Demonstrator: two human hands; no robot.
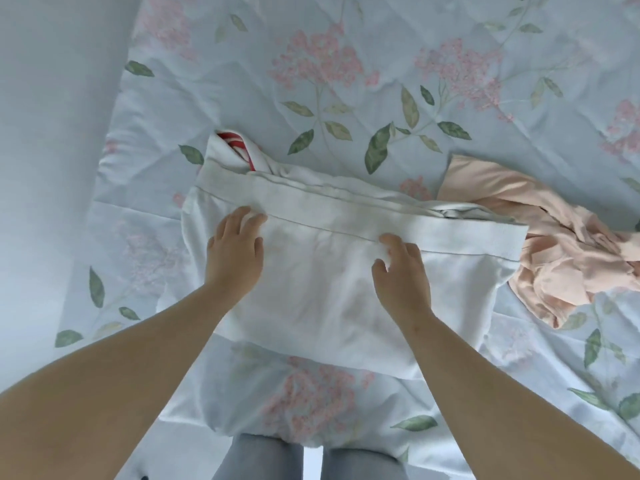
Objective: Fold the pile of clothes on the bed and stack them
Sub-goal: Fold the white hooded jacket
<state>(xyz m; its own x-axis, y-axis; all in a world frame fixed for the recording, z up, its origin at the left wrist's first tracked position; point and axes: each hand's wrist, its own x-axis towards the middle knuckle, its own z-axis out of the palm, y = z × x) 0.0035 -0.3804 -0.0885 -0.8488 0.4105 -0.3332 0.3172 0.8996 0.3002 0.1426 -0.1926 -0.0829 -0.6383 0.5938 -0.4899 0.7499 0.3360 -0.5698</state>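
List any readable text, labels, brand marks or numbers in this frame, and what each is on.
None: no readable text anywhere in the head view.
white garment: no print, tag or label showing.
red-and-white piece poking out at its far left corner: stripes only, no letters.
peach garment: plain.
floral bedspread: flower and leaf pattern only.

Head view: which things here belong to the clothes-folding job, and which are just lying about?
Part of the job:
white garment, spread flat in front
peach garment, crumpled beside it
red-striped cloth, poking out behind the white one

Just there:
floral bedcover, underneath everything
person's grey-trousered legs, at the bed's edge
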